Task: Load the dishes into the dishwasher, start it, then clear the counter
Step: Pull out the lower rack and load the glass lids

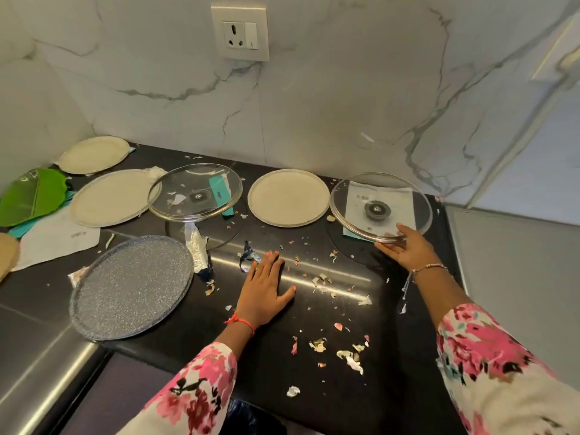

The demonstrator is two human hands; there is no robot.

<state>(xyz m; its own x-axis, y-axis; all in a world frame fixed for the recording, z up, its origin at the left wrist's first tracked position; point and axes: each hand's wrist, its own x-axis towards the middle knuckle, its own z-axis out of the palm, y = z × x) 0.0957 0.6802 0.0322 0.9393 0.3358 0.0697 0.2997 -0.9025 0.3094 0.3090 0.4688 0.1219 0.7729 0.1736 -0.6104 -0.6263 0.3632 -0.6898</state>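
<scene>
My right hand (405, 246) grips the near rim of a glass lid (354, 196) at the right of the black counter (314, 309), lifted and tilted above a white paper. My left hand (266, 287) rests flat on the counter, fingers spread, holding nothing. A second glass lid (194, 191) lies upside down at centre left. A beige plate (288, 197) sits between the two lids. Two more beige plates (111, 197) (94, 153) lie at the left, and a speckled grey plate (131, 285) lies near the front left.
Paper scraps and food bits litter the counter (348, 356). A crumpled wrapper (196, 246) lies by the grey plate. A green leaf-shaped plate (29, 196) and a white napkin (56, 237) sit far left. The marble wall carries a socket (240, 34).
</scene>
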